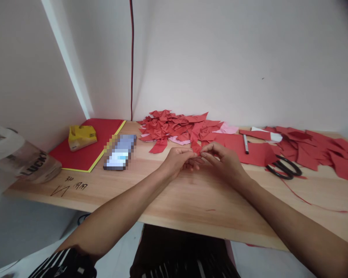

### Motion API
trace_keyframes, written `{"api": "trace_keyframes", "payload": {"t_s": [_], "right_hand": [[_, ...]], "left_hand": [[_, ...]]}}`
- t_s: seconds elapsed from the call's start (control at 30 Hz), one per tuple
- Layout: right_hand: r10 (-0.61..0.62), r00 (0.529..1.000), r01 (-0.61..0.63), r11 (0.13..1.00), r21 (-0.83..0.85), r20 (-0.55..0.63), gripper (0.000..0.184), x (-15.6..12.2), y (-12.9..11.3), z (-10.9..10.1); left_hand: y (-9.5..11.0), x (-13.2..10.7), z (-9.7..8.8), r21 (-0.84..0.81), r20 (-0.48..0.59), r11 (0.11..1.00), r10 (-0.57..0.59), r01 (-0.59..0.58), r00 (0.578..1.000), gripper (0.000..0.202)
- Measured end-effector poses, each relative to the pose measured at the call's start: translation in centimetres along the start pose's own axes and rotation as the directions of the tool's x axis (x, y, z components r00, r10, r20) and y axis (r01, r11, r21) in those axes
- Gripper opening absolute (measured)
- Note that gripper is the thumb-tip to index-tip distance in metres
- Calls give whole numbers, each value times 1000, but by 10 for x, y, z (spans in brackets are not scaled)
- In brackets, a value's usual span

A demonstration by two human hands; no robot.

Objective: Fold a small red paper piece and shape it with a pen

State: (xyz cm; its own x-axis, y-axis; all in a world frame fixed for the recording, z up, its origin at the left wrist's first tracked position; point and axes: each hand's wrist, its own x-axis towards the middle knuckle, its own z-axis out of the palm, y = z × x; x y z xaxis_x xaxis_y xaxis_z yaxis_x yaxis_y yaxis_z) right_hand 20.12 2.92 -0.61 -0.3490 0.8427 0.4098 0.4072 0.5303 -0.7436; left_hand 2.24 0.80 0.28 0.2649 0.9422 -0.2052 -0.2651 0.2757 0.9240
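Note:
Both my hands meet over the middle of the wooden table (174, 197). My left hand (178, 161) and my right hand (222, 160) pinch a small folded piece of red paper (196, 148) between their fingertips. Just behind the hands lies a heap of folded red paper pieces (176, 126). A flat sheet of red paper (253, 151) lies to the right of my right hand.
A phone (120, 151) lies left of my hands, beside a red folder (89, 144) with a yellow tissue pack (81, 136) on it. Black scissors (284, 168), a marker pen (245, 143) and cut red sheets (321, 152) lie to the right. A plastic bag (20, 162) sits at the far left.

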Motion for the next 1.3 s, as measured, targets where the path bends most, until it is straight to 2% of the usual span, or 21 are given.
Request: {"api": "trace_keyframes", "payload": {"t_s": [0.27,0.47,0.67,0.87,1.07,1.13,1.2,1.3], "right_hand": [[183,981,-193,950,247,64,18,3,-2,3],[240,968,-253,928,274,80,17,2,2,5],[229,970,-243,945,219,87,13,1,0,5],[201,977,-211,923,323,65,16,1,1,9],[201,975,-221,906,362,91,22,3,2,9],[206,975,-223,920,323,85,23,3,1,8],[184,980,-197,959,202,79,22,2,-1,6],[125,986,-127,992,18,114,31,2,-4,3]], "left_hand": [[0,-1,5,48,-44,999,12,-10,999,14],[-2,1,5,104,-38,994,19,-15,999,15],[-6,2,5,247,-33,968,50,-40,998,20],[-7,2,7,262,-52,957,142,-124,989,21],[-9,3,6,264,-86,955,167,-139,982,20],[-10,5,5,261,-92,952,187,-158,978,19],[-11,5,4,265,-77,950,191,-165,979,20],[-12,4,4,264,-21,952,163,-152,986,20]]}}
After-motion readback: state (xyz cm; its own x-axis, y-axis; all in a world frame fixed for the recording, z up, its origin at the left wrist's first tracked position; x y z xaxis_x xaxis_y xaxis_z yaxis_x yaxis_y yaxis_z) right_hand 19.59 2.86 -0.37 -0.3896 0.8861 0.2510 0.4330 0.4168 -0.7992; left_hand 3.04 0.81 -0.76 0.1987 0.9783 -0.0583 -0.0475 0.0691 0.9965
